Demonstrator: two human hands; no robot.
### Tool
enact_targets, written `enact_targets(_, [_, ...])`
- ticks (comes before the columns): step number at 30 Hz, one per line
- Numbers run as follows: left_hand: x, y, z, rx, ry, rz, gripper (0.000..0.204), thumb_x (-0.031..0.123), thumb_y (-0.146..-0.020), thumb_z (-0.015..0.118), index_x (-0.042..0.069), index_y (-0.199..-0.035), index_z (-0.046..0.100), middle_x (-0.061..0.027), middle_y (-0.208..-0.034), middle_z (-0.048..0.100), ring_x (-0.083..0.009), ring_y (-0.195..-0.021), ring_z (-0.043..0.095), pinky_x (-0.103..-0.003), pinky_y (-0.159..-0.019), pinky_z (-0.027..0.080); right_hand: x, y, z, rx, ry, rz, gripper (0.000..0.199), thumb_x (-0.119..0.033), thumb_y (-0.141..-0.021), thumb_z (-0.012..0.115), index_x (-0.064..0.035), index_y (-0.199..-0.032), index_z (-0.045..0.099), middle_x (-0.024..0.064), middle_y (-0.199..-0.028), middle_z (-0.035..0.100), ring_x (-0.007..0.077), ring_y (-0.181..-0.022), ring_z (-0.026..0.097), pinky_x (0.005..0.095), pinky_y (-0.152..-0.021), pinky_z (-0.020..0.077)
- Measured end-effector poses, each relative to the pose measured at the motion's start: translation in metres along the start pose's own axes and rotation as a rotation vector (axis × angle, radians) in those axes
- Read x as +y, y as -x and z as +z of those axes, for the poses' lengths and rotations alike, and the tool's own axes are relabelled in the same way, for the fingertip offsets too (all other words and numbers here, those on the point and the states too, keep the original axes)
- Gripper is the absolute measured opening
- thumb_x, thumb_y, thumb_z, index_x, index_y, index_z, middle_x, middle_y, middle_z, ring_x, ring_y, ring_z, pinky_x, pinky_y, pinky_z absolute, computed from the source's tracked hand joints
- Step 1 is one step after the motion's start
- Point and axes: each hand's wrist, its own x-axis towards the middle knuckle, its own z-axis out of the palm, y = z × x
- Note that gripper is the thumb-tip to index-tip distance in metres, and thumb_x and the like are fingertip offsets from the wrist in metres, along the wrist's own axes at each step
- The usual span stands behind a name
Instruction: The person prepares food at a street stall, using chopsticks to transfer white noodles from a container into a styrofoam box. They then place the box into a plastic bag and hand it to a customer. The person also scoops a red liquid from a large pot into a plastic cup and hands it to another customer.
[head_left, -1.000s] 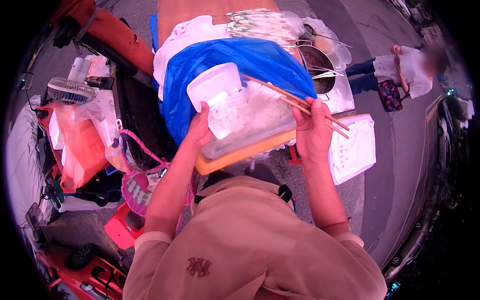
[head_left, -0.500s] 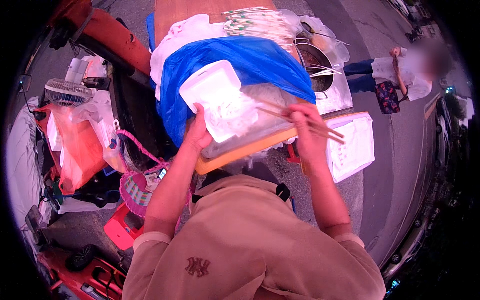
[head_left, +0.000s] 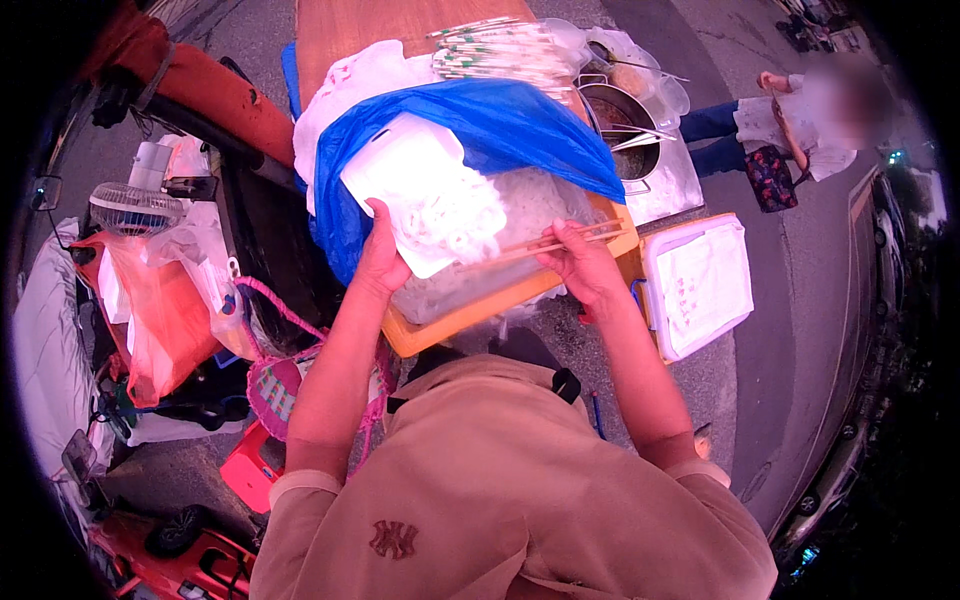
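Note:
My left hand (head_left: 380, 262) grips the near corner of an open white foam box (head_left: 400, 175), tilted over an orange tray (head_left: 470, 315) lined with clear plastic and full of white noodles (head_left: 540, 205). White noodles lie in the box. My right hand (head_left: 580, 265) holds a pair of wooden chopsticks (head_left: 540, 243) that point left to the box's edge. A blue plastic sheet (head_left: 500, 125) is folded back behind the tray.
Packs of chopsticks (head_left: 495, 55) and a metal pot (head_left: 620, 120) sit at the back of the stall. A lidded white bin (head_left: 700, 280) stands to the right. A person (head_left: 790, 130) stands on the road beyond. Orange bags (head_left: 150, 300) and a small fan (head_left: 130, 205) crowd the left.
The foam box has swung further open and tilted toward the tray. My right hand has brought the chopsticks lower and leftward to the box.

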Motion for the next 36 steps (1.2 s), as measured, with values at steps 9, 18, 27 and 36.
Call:
enact_targets(9, [-0.009, 0.005, -0.008, -0.035, 0.058, -0.02, 0.099, 0.075, -0.087, 0.043, 0.004, -0.155, 0.027, -0.014, -0.155, 0.04, -0.0315, -0.14, 0.043, -0.049, -0.116, 0.035, -0.047, 0.031, 0.02, -0.166, -0.044, -0.173, 0.023, -0.025, -0.102, 0.06, -0.0015, -0.102, 0.063, 0.0108, -0.094, 0.069, 0.0275, -0.089, 0.073, 0.0292, -0.072, 0.064])
enact_targets(18, [-0.04, 0.009, -0.028, 0.036, 0.028, -0.115, 0.098, 0.078, -0.086, 0.039, 0.007, -0.153, 0.031, -0.0107, -0.151, 0.046, -0.0285, -0.137, 0.047, -0.047, -0.115, 0.038, -0.094, 0.063, 0.05, -0.233, -0.024, -0.447, 0.025, -0.024, -0.103, 0.056, 0.001, -0.106, 0.061, 0.0139, -0.098, 0.069, 0.0293, -0.091, 0.073, 0.0331, -0.074, 0.0637])
enact_targets(27, [-0.041, 0.014, -0.027, 0.068, -0.026, -0.035, 0.09, 0.07, -0.09, 0.044, 0.006, -0.153, 0.031, -0.0123, -0.151, 0.047, -0.0284, -0.136, 0.048, -0.047, -0.113, 0.04, -0.087, 0.069, 0.077, 0.081, 0.679, -0.469, 0.023, -0.023, -0.099, 0.065, -0.0004, -0.094, 0.067, 0.0084, -0.085, 0.07, 0.0132, -0.081, 0.069, 0.0269, -0.074, 0.0549])
enact_targets(36, [-0.02, 0.009, -0.027, 0.058, -0.205, 0.024, 0.08, 0.063, -0.102, 0.025, 0.002, -0.154, 0.026, -0.0174, -0.156, 0.039, -0.0343, -0.141, 0.042, -0.05, -0.115, 0.038, -0.054, 0.064, 0.064, 0.061, 1.148, -0.928, 0.011, -0.013, -0.093, 0.066, -0.003, -0.099, 0.067, 0.0118, -0.095, 0.062, 0.0299, -0.096, 0.061, 0.0393, -0.085, 0.0503])
